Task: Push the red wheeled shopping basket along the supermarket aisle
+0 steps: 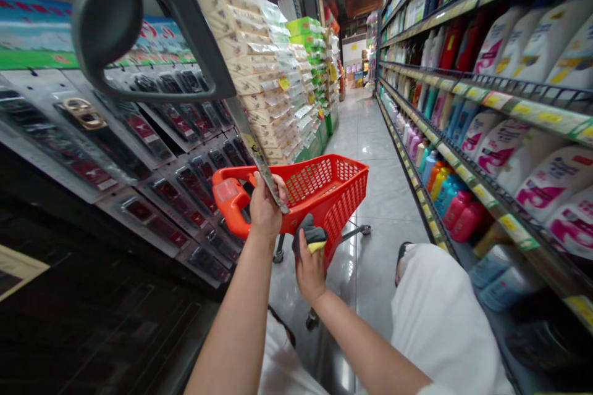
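Observation:
A plastering trowel with a thick grey closed handle (204,31) looms large at the upper left. Its long metal blade (252,145) is turned almost edge-on and carries smudges. My left hand (266,207) is closed around the blade's lower end, fingers wrapped over it. Just below and to the right, my right hand (310,265) grips a bunched grey-and-yellow cloth (311,236). The cloth is apart from the blade. Behind both hands stands a red plastic shopping cart (347,197) with perforated sides.
Shelves of shampoo and lotion bottles (546,185) run along the right. Packaged belts (162,197) hang at the left. Stacked cartons (250,62) and green packs (308,43) stand behind the cart. A shiny tiled floor (361,117) leads down the aisle. My white-clad knee (440,308) is at the lower right.

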Tool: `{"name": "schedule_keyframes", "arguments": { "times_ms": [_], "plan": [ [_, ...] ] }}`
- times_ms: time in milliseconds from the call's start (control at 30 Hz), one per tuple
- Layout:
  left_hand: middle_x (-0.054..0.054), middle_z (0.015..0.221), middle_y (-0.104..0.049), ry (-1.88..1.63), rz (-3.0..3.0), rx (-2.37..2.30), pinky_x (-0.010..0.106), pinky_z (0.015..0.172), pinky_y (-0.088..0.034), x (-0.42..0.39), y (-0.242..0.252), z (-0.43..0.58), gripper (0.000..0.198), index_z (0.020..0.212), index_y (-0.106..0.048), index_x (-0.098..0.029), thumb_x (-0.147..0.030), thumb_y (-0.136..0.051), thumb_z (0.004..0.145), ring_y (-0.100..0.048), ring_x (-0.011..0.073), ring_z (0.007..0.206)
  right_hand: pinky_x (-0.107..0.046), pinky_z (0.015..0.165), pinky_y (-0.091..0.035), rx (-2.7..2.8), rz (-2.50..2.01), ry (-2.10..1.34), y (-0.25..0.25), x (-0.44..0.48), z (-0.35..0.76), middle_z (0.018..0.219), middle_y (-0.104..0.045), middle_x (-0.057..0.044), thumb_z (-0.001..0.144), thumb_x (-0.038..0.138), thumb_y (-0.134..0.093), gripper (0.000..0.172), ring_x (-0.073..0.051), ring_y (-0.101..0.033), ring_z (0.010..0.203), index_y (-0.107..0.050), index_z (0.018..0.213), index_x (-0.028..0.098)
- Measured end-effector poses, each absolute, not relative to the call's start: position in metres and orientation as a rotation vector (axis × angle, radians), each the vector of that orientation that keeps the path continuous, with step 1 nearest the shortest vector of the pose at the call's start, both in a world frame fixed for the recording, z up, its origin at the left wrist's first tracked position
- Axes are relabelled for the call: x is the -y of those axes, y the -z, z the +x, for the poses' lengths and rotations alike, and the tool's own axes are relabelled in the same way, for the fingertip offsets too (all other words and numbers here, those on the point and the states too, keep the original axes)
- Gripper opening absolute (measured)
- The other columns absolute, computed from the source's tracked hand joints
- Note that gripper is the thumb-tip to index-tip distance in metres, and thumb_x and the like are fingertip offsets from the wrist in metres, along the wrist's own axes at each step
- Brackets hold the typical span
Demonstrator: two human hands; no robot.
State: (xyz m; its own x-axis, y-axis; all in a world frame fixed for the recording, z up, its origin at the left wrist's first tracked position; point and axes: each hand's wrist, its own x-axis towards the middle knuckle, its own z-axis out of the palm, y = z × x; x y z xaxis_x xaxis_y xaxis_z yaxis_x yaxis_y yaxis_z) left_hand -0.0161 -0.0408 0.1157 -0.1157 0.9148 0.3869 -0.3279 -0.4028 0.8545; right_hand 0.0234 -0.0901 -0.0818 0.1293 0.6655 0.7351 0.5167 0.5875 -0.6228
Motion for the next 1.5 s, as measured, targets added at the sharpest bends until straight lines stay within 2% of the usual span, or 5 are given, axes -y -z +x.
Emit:
{"name": "schedule_keyframes", "arguments": {
  "times_ms": [500,667,1000,1300,1500],
  "plan": [
    [-0.004,0.046,-0.047,-1.674,1.187,-0.822,0.017,0.035,-0.035,0.044,-0.119,-0.014,0.054,0.065,-0.057,-0.016,-0.065,-0.043,0.085,-0.041,0.006,0.035,-0.049,0.1,-0.039,1.415,-1.218,-0.35,0.028,0.058,0.054,0.125,-0.051,-0.012,0.076,0.006,-0.045,0.072,-0.03,-0.044,0.118,-0.036,0.144,0.025],
    [-0.003,0.046,-0.047,-1.677,1.177,-0.803,0.017,0.036,-0.036,0.044,-0.12,-0.015,0.053,0.064,-0.058,-0.016,-0.062,-0.042,0.086,-0.043,0.0065,0.036,-0.051,0.105,-0.033,1.509,-1.105,-0.305,0.019,0.071,0.042,0.137,-0.044,-0.014,0.082,0.01,-0.045,0.068,-0.031,-0.032,0.13,-0.03,0.147,0.024],
    [-0.002,0.044,-0.047,-1.702,1.211,-0.844,0.018,0.039,-0.037,0.037,-0.119,-0.016,0.058,0.061,-0.056,-0.017,-0.064,-0.038,0.087,-0.044,0.0079,0.038,-0.051,0.098,-0.037,1.364,-1.311,-0.547,0.14,0.088,0.025,0.122,-0.051,-0.016,0.079,0.006,-0.041,0.075,-0.029,-0.042,0.12,-0.02,0.15,0.02],
    [-0.001,0.046,-0.047,-1.679,1.236,-0.804,0.018,0.039,-0.035,0.034,-0.118,-0.018,0.057,0.06,-0.057,-0.017,-0.062,-0.038,0.088,-0.043,0.008,0.039,-0.047,0.107,-0.031,1.39,-1.154,-0.573,0.114,0.098,0.013,0.137,-0.043,-0.013,0.078,0.006,-0.043,0.076,-0.026,-0.035,0.13,-0.024,0.149,0.026],
    [-0.001,0.045,-0.045,-1.672,1.234,-0.791,0.019,0.039,-0.034,0.037,-0.12,-0.014,0.058,0.058,-0.058,-0.017,-0.062,-0.036,0.089,-0.041,0.0076,0.038,-0.04,0.09,-0.046,1.007,-1.339,-0.866,0.222,0.093,0.014,0.095,-0.058,-0.005,0.069,0.012,-0.048,0.073,-0.021,-0.056,0.095,-0.041,0.141,0.022]
  ]
}}
